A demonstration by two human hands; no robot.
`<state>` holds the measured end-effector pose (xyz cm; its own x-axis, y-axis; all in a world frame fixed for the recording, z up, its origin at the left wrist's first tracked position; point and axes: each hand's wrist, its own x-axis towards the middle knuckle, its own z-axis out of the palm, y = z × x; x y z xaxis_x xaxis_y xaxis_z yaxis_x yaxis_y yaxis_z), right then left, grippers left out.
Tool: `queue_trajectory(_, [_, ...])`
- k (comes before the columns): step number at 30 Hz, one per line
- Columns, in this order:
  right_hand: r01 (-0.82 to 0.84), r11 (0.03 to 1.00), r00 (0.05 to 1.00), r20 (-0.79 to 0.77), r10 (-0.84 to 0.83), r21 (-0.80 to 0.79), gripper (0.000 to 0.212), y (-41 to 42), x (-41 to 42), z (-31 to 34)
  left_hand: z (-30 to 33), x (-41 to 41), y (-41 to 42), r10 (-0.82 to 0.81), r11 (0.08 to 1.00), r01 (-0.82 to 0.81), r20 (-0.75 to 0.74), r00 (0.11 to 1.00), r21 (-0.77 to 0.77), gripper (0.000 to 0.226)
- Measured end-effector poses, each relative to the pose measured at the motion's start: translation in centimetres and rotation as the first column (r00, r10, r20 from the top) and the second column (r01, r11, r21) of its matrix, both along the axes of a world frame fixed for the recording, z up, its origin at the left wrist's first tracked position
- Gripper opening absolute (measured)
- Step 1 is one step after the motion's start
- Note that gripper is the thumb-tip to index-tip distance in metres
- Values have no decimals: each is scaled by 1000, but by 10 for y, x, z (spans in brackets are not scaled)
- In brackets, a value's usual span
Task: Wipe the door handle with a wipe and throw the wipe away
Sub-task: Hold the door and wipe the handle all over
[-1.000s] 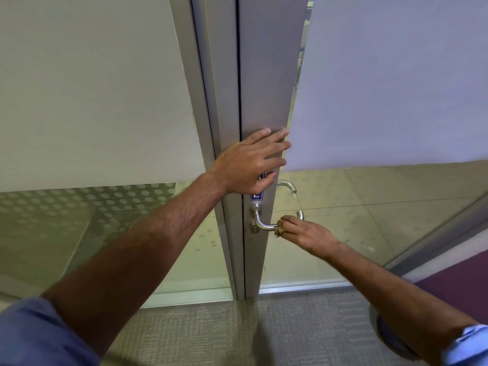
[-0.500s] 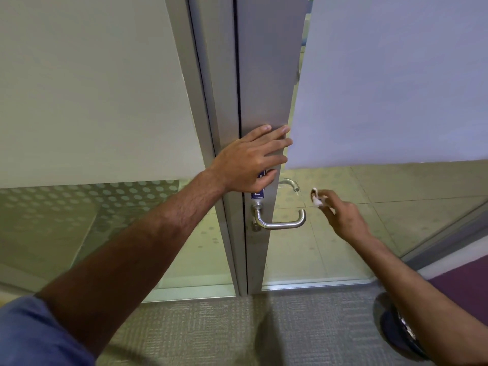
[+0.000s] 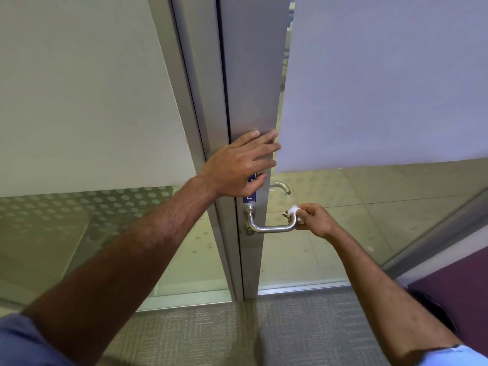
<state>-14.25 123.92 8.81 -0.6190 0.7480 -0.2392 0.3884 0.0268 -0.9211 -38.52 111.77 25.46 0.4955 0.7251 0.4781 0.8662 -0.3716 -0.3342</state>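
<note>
Head view. We take the door handle (image 3: 274, 225) as our landmark: a brushed-metal U-shaped lever fixed to the metal door frame (image 3: 250, 75) and reaching out to the right of it.

Right hand (image 3: 315, 219): we see it at the outer, right-hand end of the handle, where the bar turns back toward the glass. Its grip is clenched on the wipe (image 3: 292, 210), a small white crumpled wad pinched between thumb and fingers. The wipe sits on top of the handle's outer bend and touches it. The knuckles lie just right of the bend; the forearm runs down toward the lower right corner.

Left hand (image 3: 240, 165): we see it above the handle, laid flat against the door frame with the fingers spread and extended. Its grip is released; it holds nothing and only presses on the metal. The lower fingers partly cover a small blue label (image 3: 250, 197) directly above the handle's mounting point.

Behind the glass, above and right of the handle, a second lever (image 3: 281, 186) shows through the pane. Frosted film covers the upper glass panels on both sides of the frame. Below the handle, grey carpet (image 3: 211, 334) meets the bottom of the door. To the lower right of the handle, we see a purple surface (image 3: 459, 286).
</note>
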Motion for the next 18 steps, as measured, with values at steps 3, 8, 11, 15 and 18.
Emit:
queue_trajectory(3, [102, 988, 989, -91, -113, -115, 34, -18, 6, -10, -4, 3, 0, -10, 1000, 10, 60, 998, 2, 30])
queue_trajectory(8, [208, 937, 957, -141, -255, -282, 29, -47, 15, -17, -21, 16, -4, 1, 1000, -8, 222, 975, 29, 34])
queue_trajectory(11, [271, 919, 921, -198, -334, -287, 29, -56, 29, -11, -31, 37, -1, -40, 999, 32, 266, 963, 35, 44])
queue_trajectory(15, [364, 914, 875, -270, -402, -182, 24, -52, 67, 18, -39, 85, 18, -66, 988, 112, 351, 934, -110, 58])
queue_trajectory(18, [430, 902, 867, -265, -422, -31, 24, -39, 108, 42, -44, 129, 41, -73, 964, 166, 391, 917, -209, 62])
